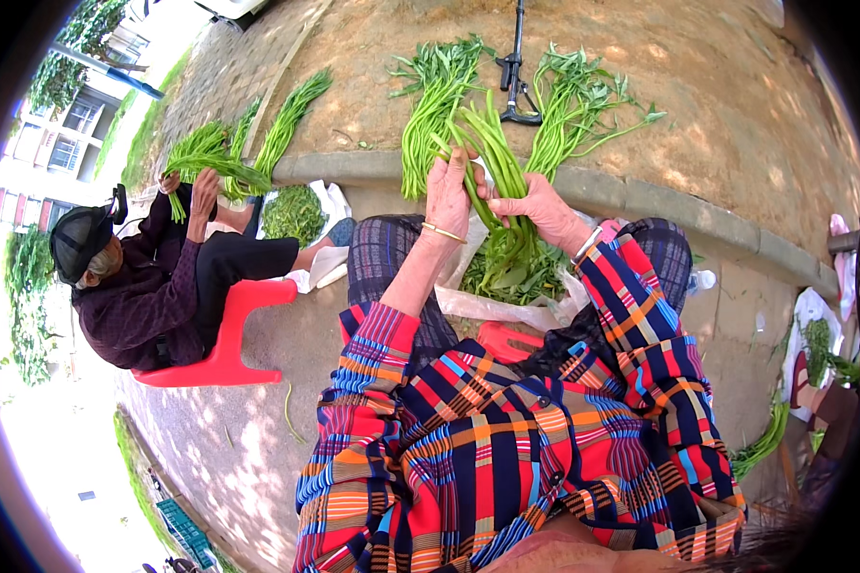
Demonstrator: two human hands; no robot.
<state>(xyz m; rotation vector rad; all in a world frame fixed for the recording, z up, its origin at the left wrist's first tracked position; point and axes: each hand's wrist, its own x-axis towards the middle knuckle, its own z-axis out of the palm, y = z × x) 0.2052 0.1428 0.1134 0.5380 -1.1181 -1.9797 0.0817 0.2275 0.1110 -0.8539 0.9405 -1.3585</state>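
Observation:
Above my lap I hold a bunch of water spinach (pixel 497 153), its pale stem ends pointing away and its leaves hanging down. My right hand (pixel 540 212) is closed around the bunch at mid-length. My left hand (pixel 447 196) closes on stems at the bunch's left side; which strands it grips is partly hidden by the fingers. Under the bunch, between my knees, an open whitish plastic bag (pixel 478 306) holds loose green leaves (pixel 530 277).
Bundles of leafy stems (pixel 430 115) (pixel 564 119) lie past the kerb (pixel 621 191), a black-handled stick (pixel 513 72) between them. At left a person (pixel 153 296) on a red stool (pixel 234 334) handles greens (pixel 205 153). A clear bottle (pixel 701 280) is by my right knee.

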